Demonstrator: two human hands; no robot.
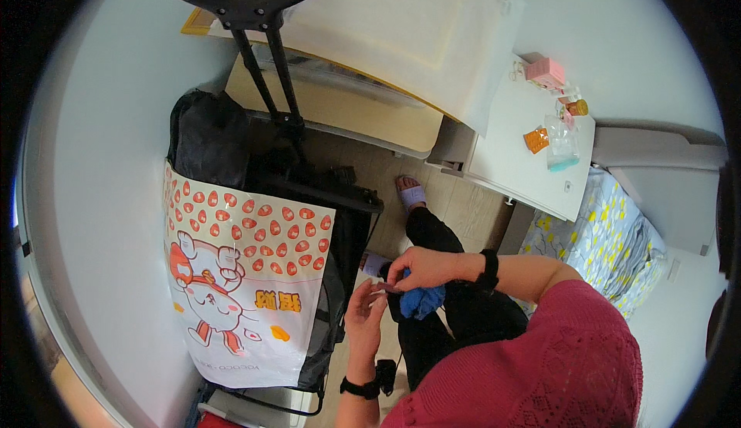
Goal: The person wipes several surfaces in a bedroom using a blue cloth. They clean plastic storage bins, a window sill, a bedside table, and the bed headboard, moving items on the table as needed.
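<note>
My right hand (pixel 414 269) pinches a small, thin reddish-brown piece (pixel 383 287) between thumb and fingertips. The fingertips of my left hand (pixel 366 303) meet its other end, palm turned partly up. A bunched blue cloth or plastic item (pixel 422 302) shows just below my right hand, in front of my black trousers (pixel 431 234); whether that hand also holds it is hidden. Left of my hands, a white cartoon-printed bag (pixel 249 295) with red egg shapes lies over a black folding cart (pixel 347 202).
The cart's telescopic handle (pixel 278 72) rises in front of a beige-topped table (pixel 341 115) under a large white sheet (pixel 399 17). On a white cabinet (pixel 503 144) are a pink box (pixel 544 73), orange packet (pixel 536 140) and clear plastic bag (pixel 561 144). A floral-covered bed (pixel 596 237) stands at right.
</note>
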